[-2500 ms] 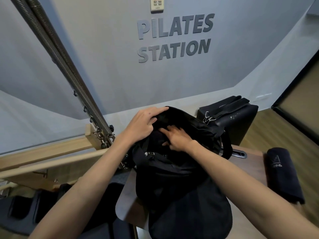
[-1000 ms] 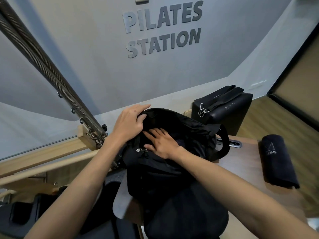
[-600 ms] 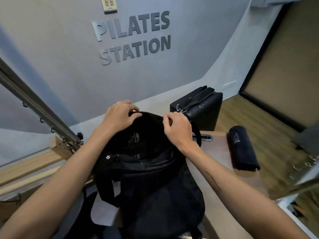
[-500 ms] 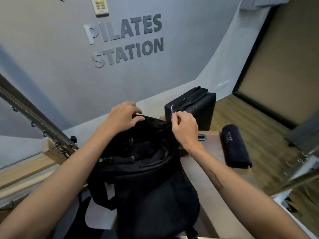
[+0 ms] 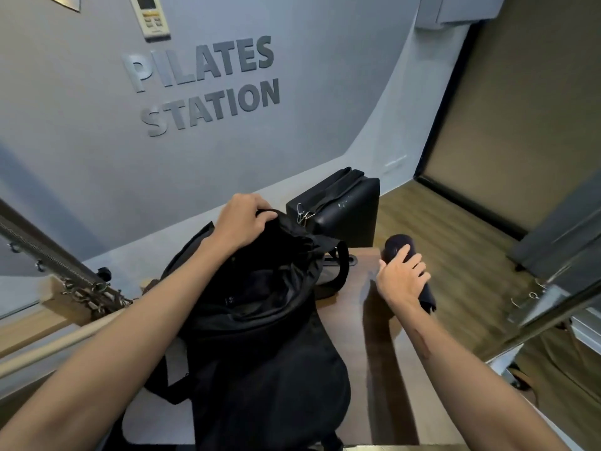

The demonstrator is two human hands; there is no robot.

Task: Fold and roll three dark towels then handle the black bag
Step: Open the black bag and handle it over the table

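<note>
Head view: the wall sign [image 5: 201, 86] reads "PILATES STATION". The left hand [image 5: 244, 219] grips the open black bag's [image 5: 260, 336] rim; the right hand [image 5: 401, 278] curls round a rolled dark towel [image 5: 395, 244] on the table [image 5: 374, 369].

bag [image 5: 260, 369]: lower end cut off by the bottom edge at 6 o'clock; its inside is too dark to tell what it holds.
towel [image 5: 398, 247]: mostly hidden under the right hand [image 5: 401, 278]; only the far end and a corner at 4 o'clock of the hand show.
left hand [image 5: 242, 221]: fingertips hidden, curled over the bag's rim at 12 o'clock.
bench [image 5: 367, 353]: largely covered by the bag; near edge blurred.
frame [image 5: 553, 297]: blurred at 3 o'clock, its hooks smeared, cut off by the right edge.
remote [image 5: 150, 16]: top cut off at 11 o'clock; buttons too small to read.
</note>
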